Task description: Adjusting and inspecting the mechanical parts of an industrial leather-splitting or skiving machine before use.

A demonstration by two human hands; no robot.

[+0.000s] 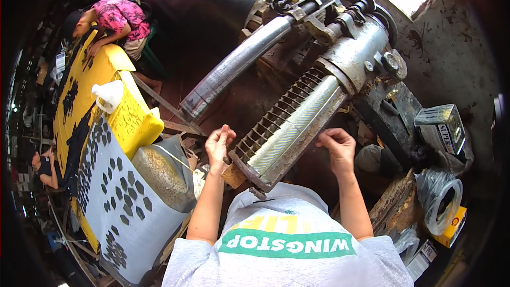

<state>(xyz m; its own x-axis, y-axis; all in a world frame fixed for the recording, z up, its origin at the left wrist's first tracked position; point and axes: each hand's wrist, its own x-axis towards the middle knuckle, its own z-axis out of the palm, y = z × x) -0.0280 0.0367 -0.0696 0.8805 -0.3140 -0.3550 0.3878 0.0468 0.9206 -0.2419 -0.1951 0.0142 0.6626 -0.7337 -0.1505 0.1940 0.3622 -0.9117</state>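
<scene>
In front of my body stands a heavy metal machine with a barrel-shaped housing (348, 53). A long trough-like arm (297, 127) runs from it toward my chest, with a row of thin metal fins (276, 109) along its left side and a pale, shiny strip on top. Just left of the arm's near end is my left hand (219, 146), its fingers bent together in a pinch. My right hand (338, 148) is raised by the arm's right edge, thumb and fingertips also drawn together. Anything in either pinch is too small or hidden to make out. A rusty block (232, 175) sits under the near end.
A polished metal roller (239, 66) extends left of the trough. Left, dark cut pieces lie on a grey sheet (159, 223) beside a yellow surface (114, 58) with a white jug (109, 95). A co-worker in pink (122, 18) bends there. Right are a tin (441, 127) and plastic-wrapped coil (440, 202).
</scene>
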